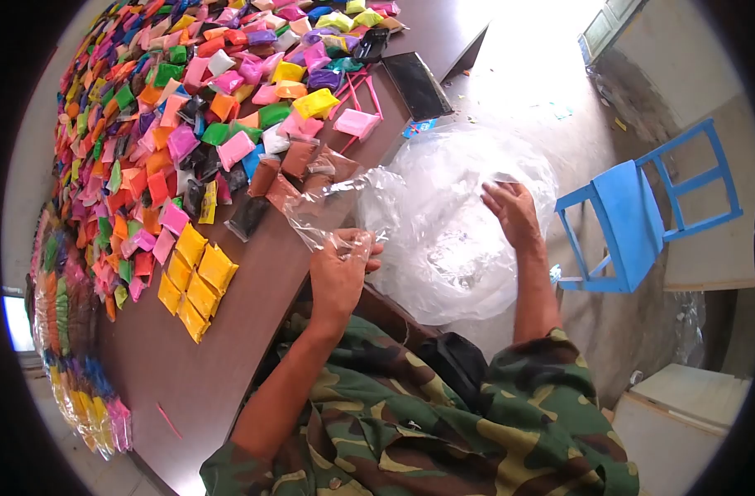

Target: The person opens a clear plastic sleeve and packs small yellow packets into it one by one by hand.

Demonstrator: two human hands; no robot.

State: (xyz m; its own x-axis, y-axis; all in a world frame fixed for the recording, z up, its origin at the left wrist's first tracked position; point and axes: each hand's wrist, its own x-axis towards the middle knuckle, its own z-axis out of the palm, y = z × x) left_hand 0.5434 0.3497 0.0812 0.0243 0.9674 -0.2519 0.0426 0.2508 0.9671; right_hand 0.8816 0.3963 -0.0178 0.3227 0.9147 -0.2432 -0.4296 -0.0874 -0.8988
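Note:
My left hand (344,264) is closed, its fingers pinching the edge of a clear plastic bag (332,211) above the table's edge. Several brown packets (299,159) lie at the bag's far end; whether they are in it or under it I cannot tell. My right hand (514,213) hovers over a large, crumpled translucent plastic sack (443,264), fingers loosely bent and apart, with nothing visible in them. Left of my left hand, several yellow packets (197,279) lie in neat rows on the brown table (237,331).
A big heap of colourful packets (179,145) covers the far left of the table. Beside it are a black tray (417,87) and a pink plastic frame (369,93). Long filled bags (88,405) line the left edge. A blue chair (629,223) stands at right.

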